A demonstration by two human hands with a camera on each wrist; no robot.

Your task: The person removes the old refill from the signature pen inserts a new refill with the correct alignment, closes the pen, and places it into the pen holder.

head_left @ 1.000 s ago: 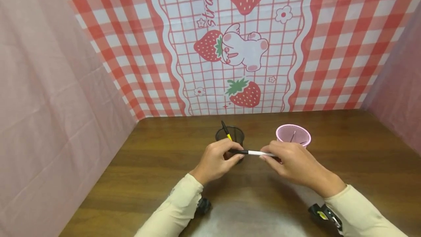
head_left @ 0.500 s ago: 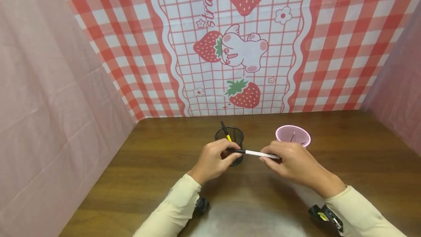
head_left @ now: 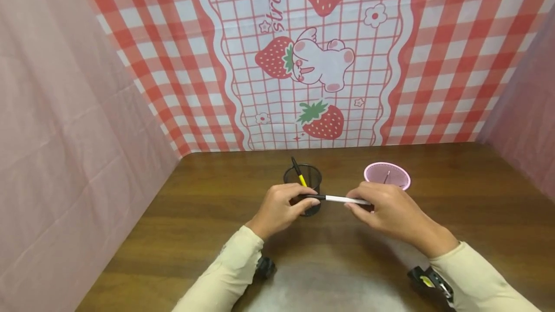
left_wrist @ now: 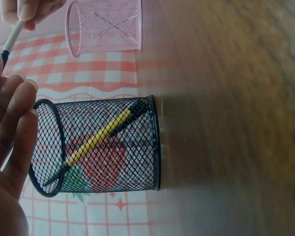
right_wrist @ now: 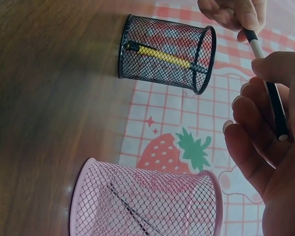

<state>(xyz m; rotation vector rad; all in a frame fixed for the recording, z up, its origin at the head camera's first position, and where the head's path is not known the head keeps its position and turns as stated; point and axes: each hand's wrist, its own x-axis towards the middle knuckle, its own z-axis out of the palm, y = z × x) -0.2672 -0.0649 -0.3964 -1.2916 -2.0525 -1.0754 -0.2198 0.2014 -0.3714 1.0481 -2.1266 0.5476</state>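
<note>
Between both hands, a pen (head_left: 336,199) with a white barrel and black end parts lies nearly level above the table. My left hand (head_left: 279,208) pinches its black end between thumb and fingers. My right hand (head_left: 392,211) grips the white part, and in the right wrist view the pen's black tail (right_wrist: 276,110) lies along that palm. Behind the left hand stands a black mesh pen cup (left_wrist: 101,147) with a yellow-and-black pen (left_wrist: 98,137) leaning inside. Beyond the right hand is a pink mesh pen cup (head_left: 387,164), partly hidden, holding thin dark sticks (right_wrist: 130,209).
The brown wooden table (head_left: 182,235) runs back to a red-and-white checked cloth (head_left: 173,61) printed with strawberries. Pale pink cloth (head_left: 78,134) hangs on the left, and another pink cloth (head_left: 524,110) on the right.
My left hand has shifted slightly left, and a little more of the pen shows between the hands. Both hands keep hold of it; the cups stay put.
</note>
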